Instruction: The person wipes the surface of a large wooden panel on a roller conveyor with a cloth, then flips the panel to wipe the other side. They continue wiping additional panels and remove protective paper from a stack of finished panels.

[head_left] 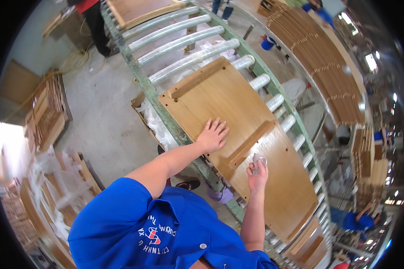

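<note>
A large wooden panel (238, 98) with cross battens lies on the roller conveyor (251, 42) in front of me. My left hand (213, 136) rests flat on its face near the near-left edge, fingers spread. Just right of the middle batten (253, 143), my right hand (257, 175) is closed around a small crumpled pale wad (257, 160) held against the panel. Whether the wad is cloth, paper or plastic I cannot tell. Several small dark holes show along the panel's edges.
Another wooden panel (143, 11) sits farther up the rollers, and a further one (307, 249) lies at the lower right. Stacked boards (327, 67) line the far side. Wood pieces (47, 110) lie to the left. People stand nearby, one in dark trousers (94, 27). A purple cloth (220, 195) hangs at the conveyor's near side.
</note>
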Available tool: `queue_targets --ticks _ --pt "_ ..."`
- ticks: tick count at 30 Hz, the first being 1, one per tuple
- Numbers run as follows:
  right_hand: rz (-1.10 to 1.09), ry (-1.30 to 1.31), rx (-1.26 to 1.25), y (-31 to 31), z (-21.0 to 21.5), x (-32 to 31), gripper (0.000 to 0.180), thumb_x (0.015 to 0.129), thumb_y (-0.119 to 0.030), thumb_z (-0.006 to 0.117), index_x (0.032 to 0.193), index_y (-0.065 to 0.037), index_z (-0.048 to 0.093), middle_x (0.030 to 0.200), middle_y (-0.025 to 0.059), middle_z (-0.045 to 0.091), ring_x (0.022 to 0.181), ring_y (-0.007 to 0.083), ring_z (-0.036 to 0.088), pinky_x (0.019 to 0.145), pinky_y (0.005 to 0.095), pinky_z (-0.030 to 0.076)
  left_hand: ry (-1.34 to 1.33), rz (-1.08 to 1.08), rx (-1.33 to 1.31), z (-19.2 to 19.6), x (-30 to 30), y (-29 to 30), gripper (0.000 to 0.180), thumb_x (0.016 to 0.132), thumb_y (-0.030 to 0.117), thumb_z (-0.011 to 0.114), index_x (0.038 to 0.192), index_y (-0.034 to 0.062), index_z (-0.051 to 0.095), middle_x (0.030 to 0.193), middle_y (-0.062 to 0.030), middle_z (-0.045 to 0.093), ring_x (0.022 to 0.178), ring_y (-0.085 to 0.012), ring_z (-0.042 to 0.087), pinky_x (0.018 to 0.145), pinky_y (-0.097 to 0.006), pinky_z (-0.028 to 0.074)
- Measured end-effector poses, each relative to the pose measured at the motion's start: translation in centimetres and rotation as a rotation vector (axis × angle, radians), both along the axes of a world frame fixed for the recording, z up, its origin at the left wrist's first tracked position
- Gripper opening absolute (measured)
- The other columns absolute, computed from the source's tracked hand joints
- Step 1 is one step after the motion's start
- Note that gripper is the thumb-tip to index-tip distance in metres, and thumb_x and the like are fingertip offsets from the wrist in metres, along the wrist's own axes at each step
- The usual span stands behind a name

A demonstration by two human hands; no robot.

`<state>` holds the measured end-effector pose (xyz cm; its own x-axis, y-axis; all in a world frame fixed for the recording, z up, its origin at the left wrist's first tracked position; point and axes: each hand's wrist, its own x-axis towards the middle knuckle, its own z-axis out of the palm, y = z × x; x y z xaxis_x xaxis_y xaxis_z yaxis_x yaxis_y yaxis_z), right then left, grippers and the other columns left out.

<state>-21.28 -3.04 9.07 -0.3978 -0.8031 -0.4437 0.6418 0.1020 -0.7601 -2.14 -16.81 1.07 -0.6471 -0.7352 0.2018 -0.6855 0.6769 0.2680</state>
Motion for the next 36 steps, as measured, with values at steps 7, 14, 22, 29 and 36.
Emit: queue_targets --ticks 7,14,22,29,36 --pt "0.339 0.303 -0.097 -14.8 4.0 7.4 0.027 0.094 -0.019 0.04 0.12 -0.012 0.044 0.085 0.0101 0.057 0.051 0.0098 0.044 0.043 0.0204 0.032 0.194 -0.38 0.043 -1.4 4.6 -6.2 0.044 0.081 0.037 0.052 0.117 0.0123 0.051 0.129 -0.0071 0.042 0.122 -0.0245 0.034 0.103 -0.042 0.024" --pt "0.727 0.754 -0.04 -29.0 3.5 17.5 0.021 0.093 -0.019 0.043 0.109 -0.009 0.052 0.077 0.0026 0.054 0.056 0.0064 0.044 0.045 0.0183 0.033 0.281 -0.39 0.089 -1.3 5.7 -7.6 0.035 0.08 0.031 0.051 0.109 0.0114 0.053 0.125 -0.0063 0.044 0.121 -0.0227 0.034 0.104 -0.041 0.022" --pt "1.145 1.36 -0.003 -34.9 -0.2 25.3 0.026 0.088 -0.028 0.05 0.095 -0.004 0.059 0.073 0.0107 0.062 0.063 0.0231 0.058 0.062 0.0329 0.046 0.379 -0.332 0.107 -2.8 5.8 -8.2 0.032 0.081 0.029 0.05 0.104 0.0079 0.055 0.122 -0.0086 0.046 0.121 -0.0258 0.034 0.106 -0.043 0.02" --pt "1.333 1.727 0.093 -35.8 -0.8 26.6 0.028 0.085 -0.032 0.052 0.082 -0.005 0.058 0.071 0.0176 0.061 0.07 0.0362 0.059 0.061 0.0438 0.046 0.382 -0.347 0.151 -2.7 5.8 -8.4 0.03 0.081 0.023 0.048 0.105 0.0061 0.055 0.125 -0.0099 0.045 0.124 -0.0263 0.033 0.107 -0.043 0.019" --pt "1.383 1.861 0.048 -38.6 -0.5 25.6 0.027 0.082 -0.028 0.055 0.071 -0.004 0.056 0.064 0.0182 0.059 0.064 0.0385 0.058 0.059 0.044 0.048 0.299 -0.356 0.219 -2.7 5.6 -8.5 0.033 0.084 0.02 0.042 0.111 0.0049 0.053 0.13 -0.011 0.043 0.126 -0.0271 0.031 0.107 -0.043 0.018"
